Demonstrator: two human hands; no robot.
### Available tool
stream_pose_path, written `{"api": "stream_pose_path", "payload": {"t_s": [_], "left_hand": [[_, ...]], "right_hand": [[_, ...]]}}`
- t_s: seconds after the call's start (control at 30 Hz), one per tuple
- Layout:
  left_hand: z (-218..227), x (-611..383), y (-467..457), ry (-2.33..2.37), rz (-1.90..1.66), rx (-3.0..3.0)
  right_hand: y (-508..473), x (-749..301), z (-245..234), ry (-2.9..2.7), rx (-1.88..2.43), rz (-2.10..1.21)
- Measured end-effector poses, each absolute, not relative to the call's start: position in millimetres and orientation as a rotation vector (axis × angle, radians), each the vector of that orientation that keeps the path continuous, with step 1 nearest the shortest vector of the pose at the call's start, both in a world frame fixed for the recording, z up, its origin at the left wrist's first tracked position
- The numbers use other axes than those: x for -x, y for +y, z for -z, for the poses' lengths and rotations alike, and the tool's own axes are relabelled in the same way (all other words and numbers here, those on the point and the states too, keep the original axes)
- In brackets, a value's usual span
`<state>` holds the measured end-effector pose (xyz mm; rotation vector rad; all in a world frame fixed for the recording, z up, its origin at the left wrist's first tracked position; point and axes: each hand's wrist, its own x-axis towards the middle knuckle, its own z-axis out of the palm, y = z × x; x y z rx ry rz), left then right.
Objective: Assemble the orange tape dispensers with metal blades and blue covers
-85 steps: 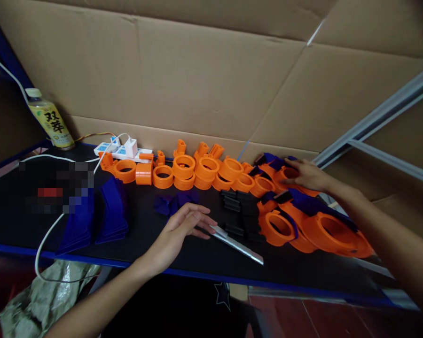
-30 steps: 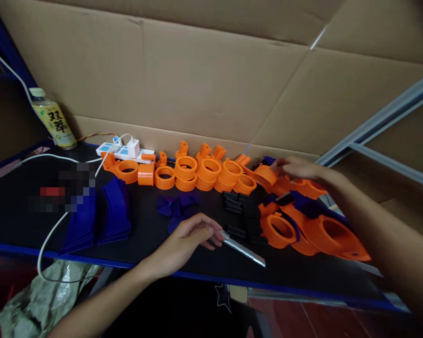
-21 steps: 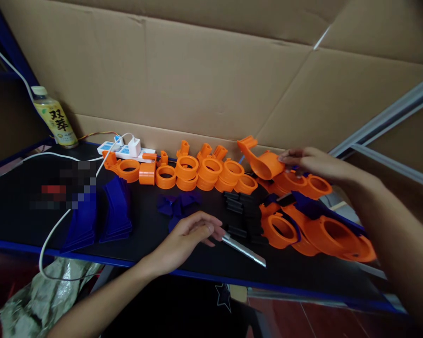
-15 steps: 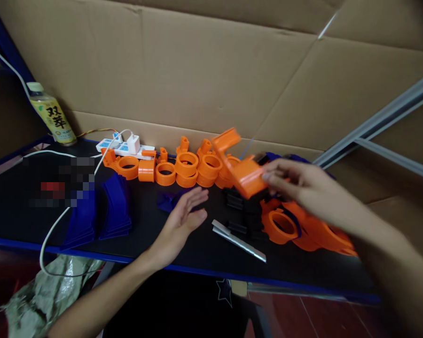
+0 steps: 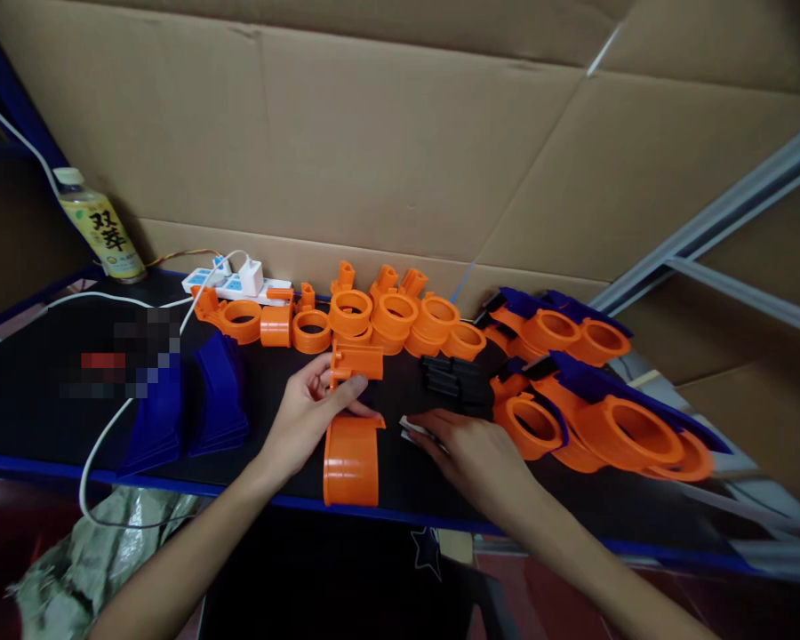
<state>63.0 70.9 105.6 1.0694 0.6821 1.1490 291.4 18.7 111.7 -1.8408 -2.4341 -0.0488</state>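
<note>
My left hand (image 5: 310, 404) is closed around the narrow arm of an orange plastic tape dispenser frame (image 5: 351, 462), whose wide ring part points down toward the table's front edge. To its right, my right hand (image 5: 470, 444) reaches down to the tabletop, fingers closed over a silver metal strip (image 5: 406, 427). Only one end of the strip shows; the hand hides the rest. Just behind my right hand lie several small black plastic pieces (image 5: 450, 378). A row of orange frames (image 5: 396, 311) stands at the back of the table.
On the right lie orange frames with blue plates (image 5: 630, 431) attached. Stacks of blue curved plates (image 5: 220, 396) are at the left. A power strip (image 5: 240, 283) with a white cable and a drink bottle (image 5: 103, 227) stand near the cardboard wall (image 5: 373, 133).
The orange frame has passed from my right hand to my left and now hangs lower, ring down. My right hand has moved down and left onto the metal strip.
</note>
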Motion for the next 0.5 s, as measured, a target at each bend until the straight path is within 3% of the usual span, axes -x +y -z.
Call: {"api": "stream_pose_path", "payload": {"t_s": [0.23, 0.5], "left_hand": [[-108, -64, 70, 0.721, -0.989, -1.085], [-95, -68, 74, 0.751, -0.925, -1.140]], "right_hand": [[32, -289, -104, -2.478, 1.981, 0.041], [39, -295, -143, -2.015, 1.505, -0.145]]}}
